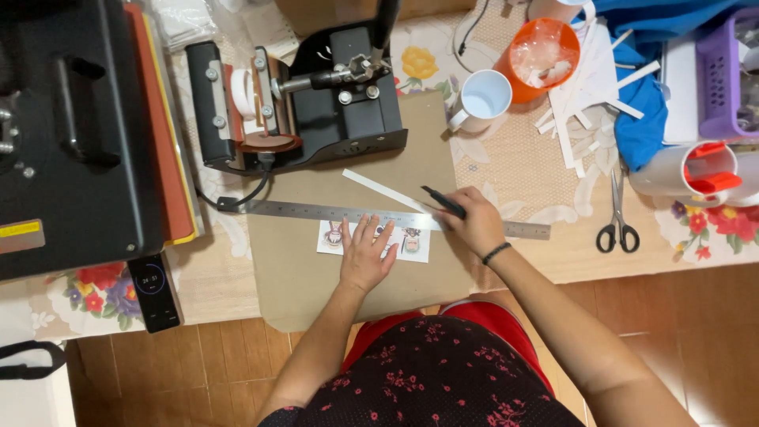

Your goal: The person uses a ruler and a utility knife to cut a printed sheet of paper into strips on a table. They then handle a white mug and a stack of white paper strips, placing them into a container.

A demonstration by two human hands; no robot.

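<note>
— Your left hand [365, 257] lies nearest you, spread flat with the fingers released, pressing the printed paper strip [373, 240] and the lower edge of the steel ruler [395, 216]. Anything to fix there?

— Start with the biggest thing, the brown cardboard mat [300, 277]. It reaches the near edge of the table, and the strip sits around its middle, so your cut stays backed all the way. Good.

— And the ruler?

— It runs left to right along the strip's far edge. Your pressing hand sits near the ruler's middle, while the blade is further right. I'd judge the ruler could pivot, so press closer to where you cut, fingertips back from the edge.

— My right hand [477, 223]?

— Clenched around the dark craft knife [443, 202], tip against the ruler's far edge. Keep the blade leaning into the steel and draw lightly.

— That white offcut [383, 190]?

— It lies just beyond the ruler, close to the blade; watch it doesn't snag.
</note>
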